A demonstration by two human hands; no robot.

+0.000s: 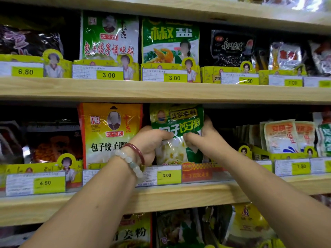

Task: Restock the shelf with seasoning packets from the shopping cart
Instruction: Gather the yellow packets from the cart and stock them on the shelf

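Two wooden shelves cross the frame, each fronted by yellow price tags. At far left of the middle shelf (pixel 161 197) sit dark packets (pixel 44 142) behind a 4.50 tag (pixel 49 183). Just right of them stands an orange packet (pixel 109 133), upright, its lower right corner hidden by the left wrist, which wears two bracelets (pixel 132 158).

At frame centre both hands hold one green packet (pixel 177 122) upright in the shelf slot just beside the orange one, above a 3.00 tag (pixel 168 175). The left hand (pixel 150 142) grips the packet's left edge, fingers curled over its front. The right hand (pixel 206 138) pinches its right side, fingers curled onto the front and the thumb up along the edge. The packet's top reaches the underside of the upper shelf (pixel 161 90).

Right of the hands, pale packets (pixel 279 136) lean in a yellow tray (pixel 286 155) over a 1.50 tag (pixel 300 166).

On the upper shelf, a white-green packet (pixel 109 36) and a green one (pixel 170 40) stand over more tags.
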